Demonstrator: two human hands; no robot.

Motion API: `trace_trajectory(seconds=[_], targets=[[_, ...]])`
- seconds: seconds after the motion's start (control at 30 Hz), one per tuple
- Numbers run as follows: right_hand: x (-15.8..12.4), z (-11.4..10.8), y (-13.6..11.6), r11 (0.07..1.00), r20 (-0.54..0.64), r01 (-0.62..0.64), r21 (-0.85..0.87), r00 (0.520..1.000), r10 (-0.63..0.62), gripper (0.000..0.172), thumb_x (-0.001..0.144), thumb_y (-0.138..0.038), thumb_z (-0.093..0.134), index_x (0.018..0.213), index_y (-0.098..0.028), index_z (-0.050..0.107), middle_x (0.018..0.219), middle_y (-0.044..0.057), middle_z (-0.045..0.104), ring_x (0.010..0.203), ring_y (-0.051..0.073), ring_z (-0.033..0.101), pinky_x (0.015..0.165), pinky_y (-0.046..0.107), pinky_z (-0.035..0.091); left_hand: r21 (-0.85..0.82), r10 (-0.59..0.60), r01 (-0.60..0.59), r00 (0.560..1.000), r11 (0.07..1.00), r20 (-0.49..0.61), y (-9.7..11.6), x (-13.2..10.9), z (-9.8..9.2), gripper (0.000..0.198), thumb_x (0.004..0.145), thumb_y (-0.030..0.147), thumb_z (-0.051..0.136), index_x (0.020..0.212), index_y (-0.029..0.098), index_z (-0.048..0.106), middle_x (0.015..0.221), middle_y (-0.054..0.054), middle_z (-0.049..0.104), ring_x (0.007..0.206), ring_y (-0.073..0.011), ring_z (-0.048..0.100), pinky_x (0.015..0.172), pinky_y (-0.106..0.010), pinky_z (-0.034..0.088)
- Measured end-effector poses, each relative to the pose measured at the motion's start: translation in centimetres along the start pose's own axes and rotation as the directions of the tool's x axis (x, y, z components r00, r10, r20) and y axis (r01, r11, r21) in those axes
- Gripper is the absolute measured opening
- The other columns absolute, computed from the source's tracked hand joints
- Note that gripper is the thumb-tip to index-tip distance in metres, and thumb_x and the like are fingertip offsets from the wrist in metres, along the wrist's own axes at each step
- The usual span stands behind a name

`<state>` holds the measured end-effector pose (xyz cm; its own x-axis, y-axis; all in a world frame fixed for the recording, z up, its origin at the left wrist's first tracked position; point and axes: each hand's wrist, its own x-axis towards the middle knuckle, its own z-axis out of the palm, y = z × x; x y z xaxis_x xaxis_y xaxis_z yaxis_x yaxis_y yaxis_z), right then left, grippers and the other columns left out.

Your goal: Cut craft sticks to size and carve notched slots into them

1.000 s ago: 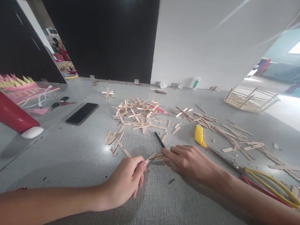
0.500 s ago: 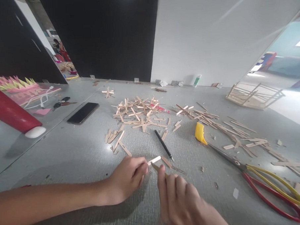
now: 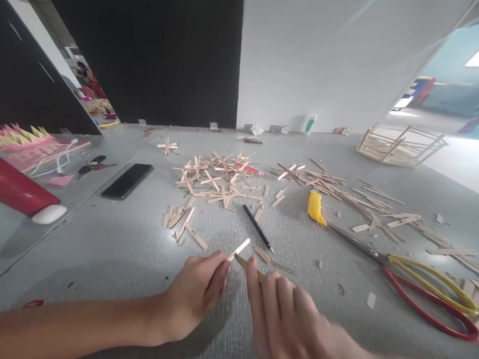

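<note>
My left hand (image 3: 199,295) is closed in a pinch on a pale craft stick (image 3: 241,246), whose rounded end points up and away to the right. My right hand (image 3: 283,315) is wrapped around a slim knife (image 3: 241,261), its brownish pointed blade lying against the stick close to my left fingertips. Most of the knife's handle is hidden by the fingers. Just beyond the hands lie a black pen (image 3: 257,227) and a short cut stick piece (image 3: 262,254).
Scattered craft sticks (image 3: 223,175) cover the middle of the grey table, more sticks (image 3: 379,200) to the right. Big scissors (image 3: 386,260) and a yellow box-cutter handle (image 3: 315,207) lie right. A phone (image 3: 128,181), a red cone-shaped object (image 3: 17,181) and a stick frame (image 3: 400,145) stand around.
The whole view has shifted slightly left. The craft stick is tilted more steeply upward, and the knife tip has moved a little along it. Both hands keep their hold.
</note>
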<state>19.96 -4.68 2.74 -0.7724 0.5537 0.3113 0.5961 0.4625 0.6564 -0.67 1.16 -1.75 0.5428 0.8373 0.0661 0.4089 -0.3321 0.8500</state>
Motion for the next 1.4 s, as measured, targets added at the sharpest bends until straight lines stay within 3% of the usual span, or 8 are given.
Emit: trace_trajectory(seconds=[0.13, 0.3, 0.5, 0.6, 0.83, 1.07, 1.17, 1.4], targets=[[-0.4, -0.6, -0.9, 0.996, -0.002, -0.046, -0.07, 0.999, 0.046, 0.038, 0.097, 0.005, 0.044, 0.113, -0.01, 0.076, 0.068, 0.004, 0.073, 0.047, 0.009, 0.055, 0.04, 0.016, 0.042, -0.006, 0.009, -0.009, 1.0, 1.0, -0.016, -0.1, -0.2, 0.2, 0.04, 0.11, 0.038, 0.034, 0.076, 0.022, 0.047, 0.062, 0.005, 0.05, 0.054, -0.0111, 0.047, 0.06, -0.024, 0.04], [0.1, 2.9, 3.5, 0.91, 0.047, -0.101, 0.403, 0.995, 0.09, 0.044, 0.086, 0.003, 0.055, 0.129, -0.001, 0.065, 0.082, 0.01, 0.072, 0.065, 0.02, 0.065, 0.054, 0.03, 0.053, -0.044, -0.078, 0.074, 0.992, 0.996, -0.104, 0.1, 0.2, -0.1, 0.043, 0.112, 0.041, 0.031, 0.081, 0.021, 0.052, 0.063, 0.004, 0.054, 0.046, -0.0092, 0.049, 0.051, -0.022, 0.04], [1.6, 4.6, 7.0, 0.194, 0.426, -0.414, 0.89, 0.904, -0.026, 0.027, 0.1, -0.008, 0.048, 0.104, -0.02, 0.071, 0.067, -0.007, 0.052, 0.058, 0.009, 0.046, 0.055, 0.022, 0.039, -0.075, -0.108, 0.098, 0.985, 0.992, -0.133, -0.1, 0.5, -0.1, 0.044, 0.112, 0.039, 0.034, 0.08, 0.019, 0.057, 0.063, 0.001, 0.06, 0.042, -0.0079, 0.05, 0.046, -0.02, 0.04], [1.6, 3.7, 5.4, 0.021, 0.491, -0.49, 0.871, 0.871, -0.031, 0.022, 0.094, -0.007, 0.05, 0.081, -0.018, 0.065, 0.06, -0.009, 0.032, 0.056, 0.009, 0.03, 0.05, 0.023, 0.028, -0.058, -0.079, 0.072, 0.987, 0.996, -0.142, -0.2, 0.1, 0.0, 0.04, 0.112, 0.036, 0.035, 0.083, 0.019, 0.058, 0.062, 0.002, 0.058, 0.042, -0.0076, 0.049, 0.046, -0.02, 0.04], [0.5, 1.4, 1.2, -0.077, 0.463, -0.456, 0.886, 0.876, 0.137, 0.019, 0.081, -0.006, 0.055, 0.083, -0.022, 0.046, 0.061, -0.011, 0.036, 0.051, 0.007, 0.028, 0.047, 0.022, 0.027, -0.011, 0.071, -0.073, 0.99, 0.997, -0.12, 0.3, -0.7, -0.1, 0.032, 0.11, 0.031, 0.036, 0.086, 0.021, 0.055, 0.056, 0.007, 0.043, 0.044, -0.0096, 0.045, 0.05, -0.023, 0.039], [1.5, 0.3, 3.9, -0.054, 0.435, -0.432, 0.9, 0.89, 0.132, 0.02, 0.089, -0.006, 0.048, 0.084, -0.022, 0.06, 0.064, -0.008, 0.039, 0.054, 0.009, 0.03, 0.048, 0.02, 0.033, 0.0, 0.155, -0.155, 0.988, 0.988, -0.008, 0.6, -0.6, -0.8, 0.027, 0.109, 0.028, 0.042, 0.092, 0.022, 0.061, 0.059, 0.006, 0.047, 0.047, -0.0111, 0.048, 0.053, -0.023, 0.041], [1.5, -0.3, 4.5, -0.093, 0.424, -0.417, 0.904, 0.903, 0.065, 0.023, 0.093, -0.008, 0.049, 0.092, -0.022, 0.066, 0.069, -0.005, 0.053, 0.056, 0.01, 0.04, 0.053, 0.02, 0.041, -0.069, 0.201, -0.193, 0.972, 0.979, 0.125, 0.8, -0.6, -1.3, 0.03, 0.111, 0.031, 0.038, 0.123, 0.024, 0.065, 0.057, 0.005, 0.058, 0.052, -0.0134, 0.061, 0.061, -0.023, 0.049], [1.4, -0.1, 4.1, -0.143, 0.346, -0.335, 0.931, 0.936, 0.058, 0.026, 0.094, -0.003, 0.047, 0.089, -0.024, 0.062, 0.075, -0.006, 0.064, 0.06, 0.008, 0.051, 0.058, 0.016, 0.047, -0.288, 0.074, 0.017, 0.95, 0.958, 0.302, 1.7, -0.8, -1.1, 0.059, 0.11, 0.058, 0.026, 0.155, 0.026, 0.046, 0.071, -0.007, 0.078, 0.046, -0.0154, 0.059, 0.049, -0.023, 0.049]])
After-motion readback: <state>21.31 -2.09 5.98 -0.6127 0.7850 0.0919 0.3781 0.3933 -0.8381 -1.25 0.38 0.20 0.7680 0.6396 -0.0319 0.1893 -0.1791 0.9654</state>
